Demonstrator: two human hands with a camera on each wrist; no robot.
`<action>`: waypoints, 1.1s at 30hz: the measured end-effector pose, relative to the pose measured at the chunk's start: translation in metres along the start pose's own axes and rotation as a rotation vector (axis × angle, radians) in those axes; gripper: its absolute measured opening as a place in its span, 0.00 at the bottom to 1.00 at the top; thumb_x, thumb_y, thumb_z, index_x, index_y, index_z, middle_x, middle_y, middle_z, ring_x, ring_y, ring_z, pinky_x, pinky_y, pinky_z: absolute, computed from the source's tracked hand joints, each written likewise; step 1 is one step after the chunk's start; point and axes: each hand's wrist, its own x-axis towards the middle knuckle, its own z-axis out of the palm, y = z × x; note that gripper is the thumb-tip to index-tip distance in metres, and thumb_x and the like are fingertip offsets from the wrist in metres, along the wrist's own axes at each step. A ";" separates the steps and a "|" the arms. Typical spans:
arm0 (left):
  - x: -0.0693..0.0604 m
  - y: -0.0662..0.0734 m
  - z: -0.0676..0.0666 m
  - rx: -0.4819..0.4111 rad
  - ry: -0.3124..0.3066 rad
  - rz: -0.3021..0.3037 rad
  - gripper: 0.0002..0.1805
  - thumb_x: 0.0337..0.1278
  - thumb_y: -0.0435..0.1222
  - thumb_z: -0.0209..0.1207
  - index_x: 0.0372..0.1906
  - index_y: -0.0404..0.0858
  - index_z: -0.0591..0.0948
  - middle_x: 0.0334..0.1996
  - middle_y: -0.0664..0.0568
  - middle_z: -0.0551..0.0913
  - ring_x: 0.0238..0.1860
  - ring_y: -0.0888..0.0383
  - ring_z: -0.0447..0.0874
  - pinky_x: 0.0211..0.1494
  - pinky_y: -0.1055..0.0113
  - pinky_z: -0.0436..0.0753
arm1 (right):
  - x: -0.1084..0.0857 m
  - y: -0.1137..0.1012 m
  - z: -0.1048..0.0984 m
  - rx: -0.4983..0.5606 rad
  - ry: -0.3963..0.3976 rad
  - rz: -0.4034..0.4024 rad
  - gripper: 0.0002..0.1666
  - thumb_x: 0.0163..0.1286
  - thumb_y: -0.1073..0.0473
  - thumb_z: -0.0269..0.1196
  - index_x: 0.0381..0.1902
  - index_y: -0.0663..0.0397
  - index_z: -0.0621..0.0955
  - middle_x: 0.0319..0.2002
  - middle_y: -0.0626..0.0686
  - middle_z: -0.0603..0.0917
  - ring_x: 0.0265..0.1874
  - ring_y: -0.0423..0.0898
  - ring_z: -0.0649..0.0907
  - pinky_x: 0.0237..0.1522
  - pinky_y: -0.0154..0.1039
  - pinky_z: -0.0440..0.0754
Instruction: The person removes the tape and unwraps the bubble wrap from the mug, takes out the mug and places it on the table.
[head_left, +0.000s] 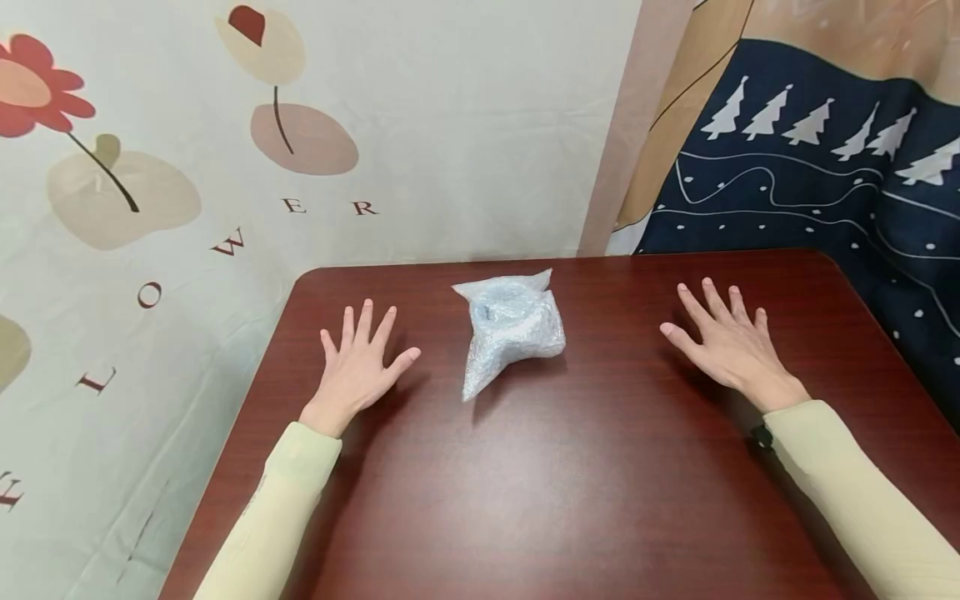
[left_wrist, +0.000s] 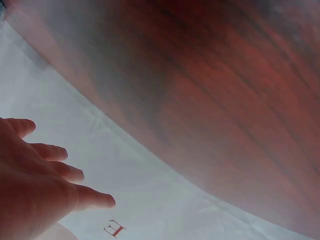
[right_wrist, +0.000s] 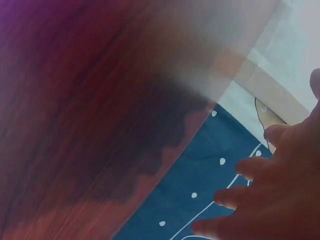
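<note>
A bubble-wrapped package (head_left: 517,325) lies toward the back of the dark red wooden table, between the two hands and apart from both. Its wrap has pointed corners, and what is inside cannot be made out. On the left, the left hand (head_left: 356,367) is spread with straight fingers, palm down, holding nothing. The right hand (head_left: 723,342) is likewise spread on the other side, with nothing in it. In the wrist views the left hand (left_wrist: 40,180) and the right hand (right_wrist: 280,185) both show extended fingers, with the table surface beside them.
The brown-red table (head_left: 562,500) has rounded far corners. Behind it hangs a pale curtain (head_left: 465,150) with flowers and letters. A navy cloth (head_left: 795,183) with white trees hangs at the right. A dark band (head_left: 762,436) shows at the right cuff.
</note>
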 end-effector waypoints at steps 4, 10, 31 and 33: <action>0.001 0.002 -0.002 -0.004 0.015 0.010 0.51 0.69 0.72 0.42 0.85 0.47 0.50 0.84 0.38 0.40 0.82 0.36 0.26 0.70 0.22 0.31 | 0.000 -0.004 0.001 0.005 0.022 -0.013 0.54 0.74 0.22 0.42 0.86 0.41 0.44 0.83 0.62 0.35 0.78 0.75 0.35 0.67 0.81 0.33; 0.003 0.012 -0.004 -0.023 0.051 0.041 0.49 0.71 0.71 0.42 0.85 0.48 0.50 0.84 0.40 0.40 0.82 0.37 0.29 0.72 0.23 0.36 | 0.000 -0.020 0.003 0.037 0.063 -0.056 0.52 0.75 0.23 0.44 0.86 0.40 0.46 0.84 0.61 0.38 0.79 0.73 0.38 0.68 0.80 0.35; 0.010 0.084 -0.005 -0.521 0.137 0.107 0.44 0.74 0.68 0.41 0.84 0.50 0.54 0.84 0.54 0.49 0.82 0.50 0.49 0.75 0.35 0.60 | 0.014 -0.099 0.021 0.235 0.124 -0.186 0.48 0.77 0.27 0.46 0.85 0.36 0.49 0.84 0.55 0.46 0.82 0.62 0.45 0.74 0.73 0.45; 0.011 0.088 -0.004 -0.574 0.140 0.117 0.43 0.75 0.65 0.42 0.84 0.49 0.54 0.84 0.53 0.50 0.82 0.51 0.51 0.77 0.40 0.59 | 0.015 -0.104 0.023 0.266 0.114 -0.196 0.47 0.78 0.27 0.46 0.85 0.36 0.48 0.84 0.54 0.46 0.82 0.62 0.45 0.74 0.72 0.47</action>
